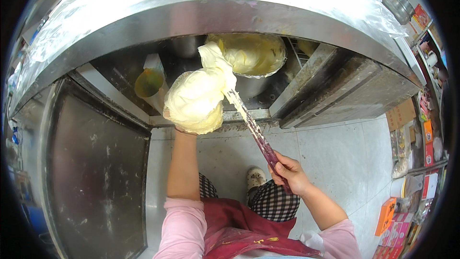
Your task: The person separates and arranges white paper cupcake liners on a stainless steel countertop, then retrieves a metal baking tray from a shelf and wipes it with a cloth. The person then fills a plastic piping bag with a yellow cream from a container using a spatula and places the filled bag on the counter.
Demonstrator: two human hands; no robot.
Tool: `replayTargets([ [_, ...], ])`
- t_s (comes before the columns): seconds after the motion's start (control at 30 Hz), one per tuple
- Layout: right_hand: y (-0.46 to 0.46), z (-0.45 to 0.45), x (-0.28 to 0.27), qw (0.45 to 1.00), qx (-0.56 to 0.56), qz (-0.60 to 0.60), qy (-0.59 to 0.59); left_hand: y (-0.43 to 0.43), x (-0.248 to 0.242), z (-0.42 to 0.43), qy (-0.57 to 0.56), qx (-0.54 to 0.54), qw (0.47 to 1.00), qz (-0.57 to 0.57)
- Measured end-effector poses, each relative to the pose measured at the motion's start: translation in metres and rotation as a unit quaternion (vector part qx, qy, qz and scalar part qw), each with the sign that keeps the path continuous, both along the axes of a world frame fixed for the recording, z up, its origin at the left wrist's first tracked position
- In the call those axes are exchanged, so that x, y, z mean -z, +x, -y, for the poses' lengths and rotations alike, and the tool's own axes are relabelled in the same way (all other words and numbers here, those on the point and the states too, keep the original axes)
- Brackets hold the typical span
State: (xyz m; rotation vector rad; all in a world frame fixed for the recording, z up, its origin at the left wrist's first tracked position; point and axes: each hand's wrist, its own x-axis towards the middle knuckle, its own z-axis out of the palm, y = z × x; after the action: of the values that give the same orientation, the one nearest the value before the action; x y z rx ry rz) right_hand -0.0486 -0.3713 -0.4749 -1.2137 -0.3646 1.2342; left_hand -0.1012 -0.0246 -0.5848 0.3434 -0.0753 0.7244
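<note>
My right hand (pixel 291 174) grips the dark red handle of a long spatula (pixel 257 133), whose far end is coated in pale yellow cream. That end touches a large mound of the same cream (pixel 196 91) heaped in a container, probably a bowl, its wall smeared over. My left hand (pixel 185 129) is almost wholly hidden beneath and behind this container, the forearm reaching up to it; the fingers do not show. Just beyond the spatula's tip, a metal bowl (pixel 276 68) with more cream stands inside the open cabinet under the counter.
A stainless steel counter edge (pixel 230 14) with plastic sheeting arches over the cabinet. Its open door (pixel 100 172) stands at left. Inside at left is a container with yellowish contents (pixel 149 82). Boxes, including an orange one (pixel 385 216), line the right side.
</note>
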Motion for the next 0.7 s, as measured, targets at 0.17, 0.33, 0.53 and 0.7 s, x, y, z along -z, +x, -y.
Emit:
replayTargets([
  [0.17,-0.020,-0.011,0.012,0.849,0.017,0.524,-0.062,0.000,-0.028,0.019,0.000,-0.037,0.999,0.040],
  [0.33,-0.024,-0.009,0.021,0.790,0.016,0.609,-0.074,0.004,-0.048,0.029,0.020,-0.192,0.978,-0.073],
  [0.53,-0.016,0.041,0.023,0.726,-0.012,0.673,-0.143,-0.028,-0.042,-0.003,-0.076,-0.069,0.995,0.012],
  [0.7,0.020,0.060,0.006,0.733,0.042,0.664,-0.141,-0.066,-0.038,-0.016,-0.078,-0.048,0.996,-0.008],
])
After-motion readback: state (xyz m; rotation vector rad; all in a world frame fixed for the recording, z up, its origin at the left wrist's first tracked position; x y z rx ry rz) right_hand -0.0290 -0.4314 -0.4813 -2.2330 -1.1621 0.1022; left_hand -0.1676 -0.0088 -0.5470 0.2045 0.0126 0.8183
